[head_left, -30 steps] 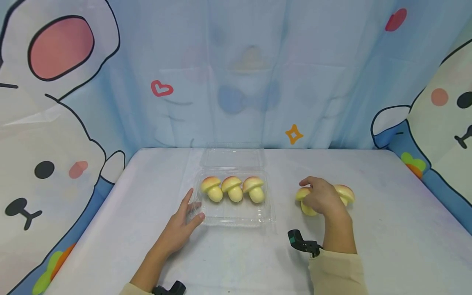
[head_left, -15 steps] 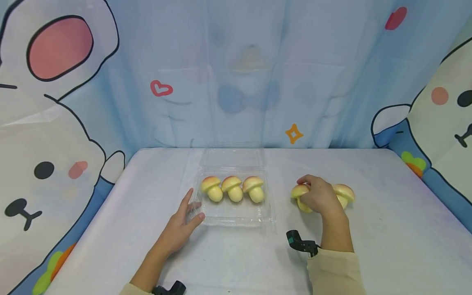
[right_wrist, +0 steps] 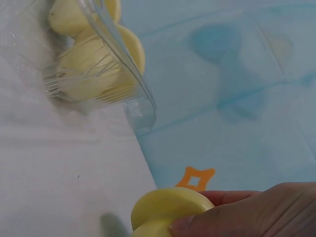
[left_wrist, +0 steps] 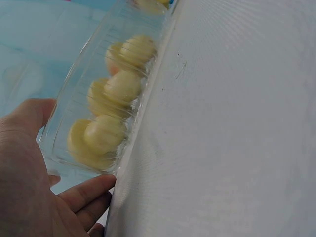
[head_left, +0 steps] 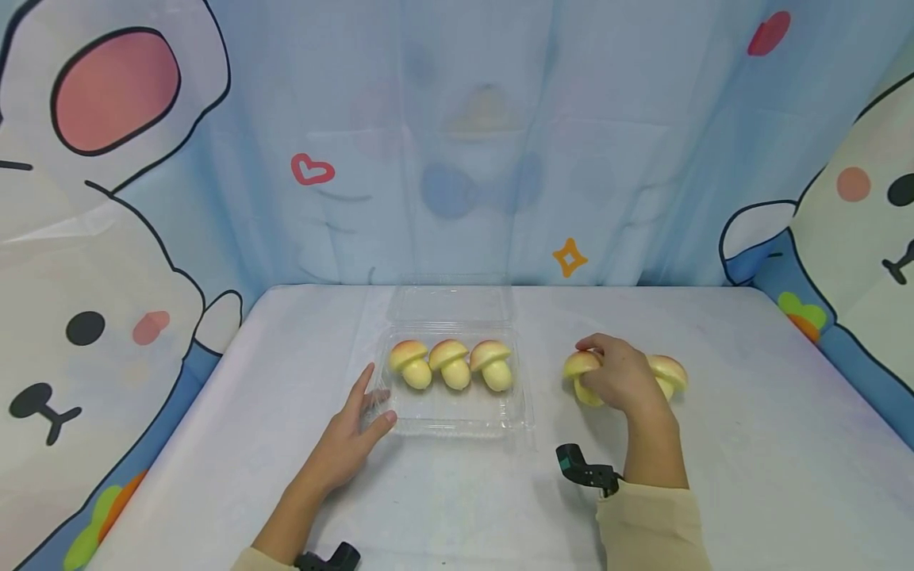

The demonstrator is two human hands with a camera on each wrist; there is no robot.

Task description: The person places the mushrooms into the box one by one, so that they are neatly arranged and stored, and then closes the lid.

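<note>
My right hand pinches a yellow toy mushroom between thumb and fingers. Its cap, reddish on top, shows past the fingertips, and in the right wrist view the thumb presses on the mushroom. Another toy mushroom lies just right of that hand, partly hidden behind it. At the table's middle stands a clear plastic box with its lid raised at the back. Three matching mushrooms sit in a row inside. My left hand rests with spread fingers at the box's left side.
A white cloth covers the table. Behind it hangs a blue printed curtain with cartoon animals at both sides. A black wrist camera sticks out beside my right forearm, and a second wrist camera shows by the left sleeve.
The mushroom in my right hand has shifted slightly left and away from me, then up a little. My left hand and the box have stayed in place.
</note>
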